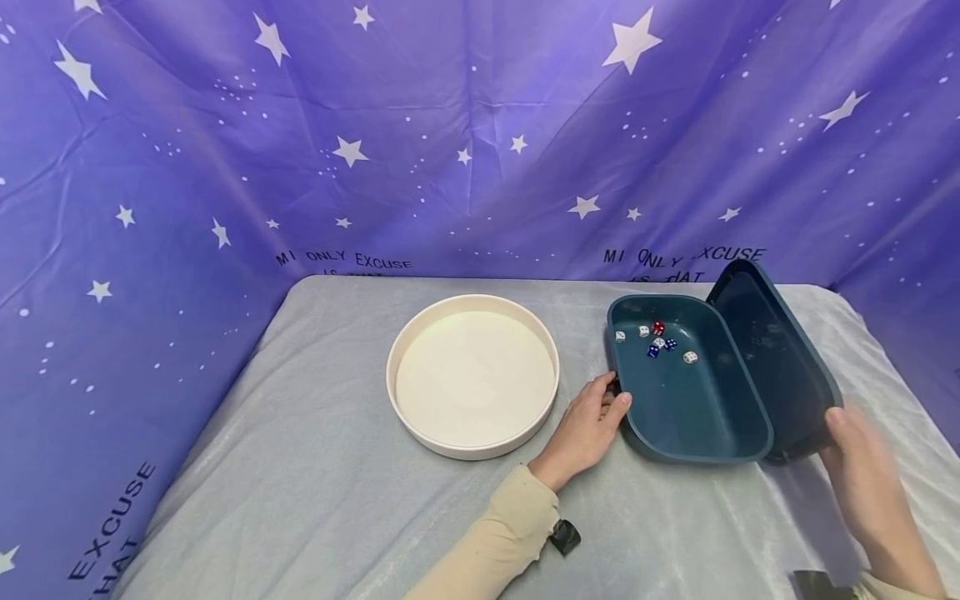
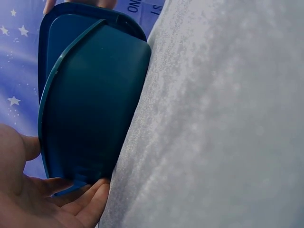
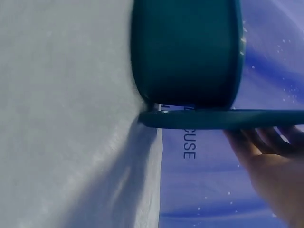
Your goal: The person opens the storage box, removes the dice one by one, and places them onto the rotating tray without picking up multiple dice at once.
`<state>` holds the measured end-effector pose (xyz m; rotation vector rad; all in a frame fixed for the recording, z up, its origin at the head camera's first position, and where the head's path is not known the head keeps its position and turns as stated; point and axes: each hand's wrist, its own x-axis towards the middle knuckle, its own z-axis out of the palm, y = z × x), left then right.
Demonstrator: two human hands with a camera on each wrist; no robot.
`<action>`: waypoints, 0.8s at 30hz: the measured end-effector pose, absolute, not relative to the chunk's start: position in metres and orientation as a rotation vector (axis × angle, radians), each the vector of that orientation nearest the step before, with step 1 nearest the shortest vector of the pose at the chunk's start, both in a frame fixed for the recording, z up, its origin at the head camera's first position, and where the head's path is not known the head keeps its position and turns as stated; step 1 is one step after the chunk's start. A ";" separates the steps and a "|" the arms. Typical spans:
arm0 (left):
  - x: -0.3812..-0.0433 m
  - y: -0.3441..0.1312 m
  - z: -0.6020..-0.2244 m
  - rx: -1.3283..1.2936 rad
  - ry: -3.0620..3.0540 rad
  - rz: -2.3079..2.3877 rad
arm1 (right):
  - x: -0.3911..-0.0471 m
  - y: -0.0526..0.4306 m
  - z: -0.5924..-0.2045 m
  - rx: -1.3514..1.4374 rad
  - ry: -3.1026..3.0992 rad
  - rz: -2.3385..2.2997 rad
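A dark teal rectangular box (image 1: 697, 417) stands uncovered on the right of the table. Several small dice (image 1: 659, 342), white, blue and red, lie toward its far end. My left hand (image 1: 583, 429) grips the box's left side, thumb at the rim and fingers low against the outer wall, as the left wrist view shows. Leaning upright along the box's right side is its matching lid (image 1: 780, 375), lower edge close to the table. My right hand (image 1: 862, 467) holds that lid by its near right edge, thumb on the inner face and fingers behind (image 3: 270, 142).
A round cream tray (image 1: 474, 375) with a low wall stands left of the box. Grey cloth (image 1: 300, 467) covers the table. Behind and beside it hangs a purple curtain (image 1: 465, 125) with white stars and lettering.
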<state>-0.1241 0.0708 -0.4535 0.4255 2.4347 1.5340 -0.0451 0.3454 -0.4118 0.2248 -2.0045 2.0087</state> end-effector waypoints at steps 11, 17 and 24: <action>-0.124 0.072 -0.453 0.420 2.439 1.531 | -0.045 0.350 -0.398 0.349 -1.625 2.193; -0.124 0.072 -0.453 0.417 2.438 1.532 | -0.043 0.354 -0.398 0.270 -1.626 2.154; -0.124 0.072 -0.453 0.417 2.438 1.531 | -0.043 0.359 -0.397 0.160 -1.650 2.073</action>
